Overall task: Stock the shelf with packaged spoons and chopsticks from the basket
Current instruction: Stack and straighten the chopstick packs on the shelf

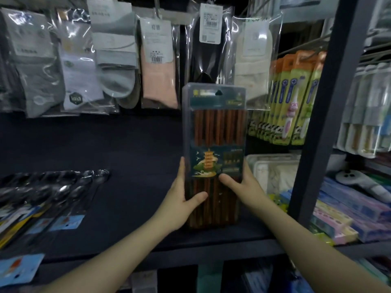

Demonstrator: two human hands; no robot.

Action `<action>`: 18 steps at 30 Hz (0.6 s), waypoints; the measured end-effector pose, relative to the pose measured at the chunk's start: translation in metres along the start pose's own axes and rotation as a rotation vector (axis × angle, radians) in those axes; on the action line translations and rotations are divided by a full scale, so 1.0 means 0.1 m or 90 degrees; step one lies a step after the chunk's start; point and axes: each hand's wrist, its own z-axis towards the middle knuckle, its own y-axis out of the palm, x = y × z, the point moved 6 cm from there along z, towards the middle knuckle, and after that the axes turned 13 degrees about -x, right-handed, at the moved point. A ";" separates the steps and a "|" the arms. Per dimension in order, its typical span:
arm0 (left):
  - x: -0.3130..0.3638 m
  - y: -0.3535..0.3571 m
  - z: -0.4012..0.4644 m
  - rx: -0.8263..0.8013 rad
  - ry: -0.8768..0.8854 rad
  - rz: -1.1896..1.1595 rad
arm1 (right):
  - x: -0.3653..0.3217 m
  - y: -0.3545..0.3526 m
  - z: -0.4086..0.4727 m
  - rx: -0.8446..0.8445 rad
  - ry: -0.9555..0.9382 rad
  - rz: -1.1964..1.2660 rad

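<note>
A clear pack of brown wooden chopsticks (pixel 214 132) with a dark green pagoda label stands upright on the dark shelf (pixel 131 149), right of centre. My left hand (pixel 182 199) grips its lower left edge, thumb across the front. My right hand (pixel 243 187) holds its lower right edge, thumb on the label. Packaged metal spoons (pixel 53 187) with blue cards lie flat in a fanned row on the shelf's left side. The basket is out of view.
Bagged socks (pixel 118 56) hang on hooks above the shelf. Green and orange toothbrush packs (pixel 296 98) hang at the right. A dark upright post (pixel 325 102) divides the shelving. A clear box (pixel 275 170) and pastel boxes (pixel 338 216) sit to the right.
</note>
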 end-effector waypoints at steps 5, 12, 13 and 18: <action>0.02 0.11 -0.07 -0.042 -0.078 -0.240 | 0.00 -0.12 -0.03 -0.033 0.144 0.188; -0.43 0.32 -0.07 -0.125 -0.373 -0.408 | 0.52 -0.02 -0.13 -0.104 0.389 0.292; -0.47 0.31 -0.03 -0.120 -0.389 -0.376 | 0.56 -0.02 -0.11 -0.105 0.401 0.282; -0.54 0.33 0.23 -0.150 -0.366 -0.289 | 0.65 -0.13 0.03 -0.077 0.448 0.214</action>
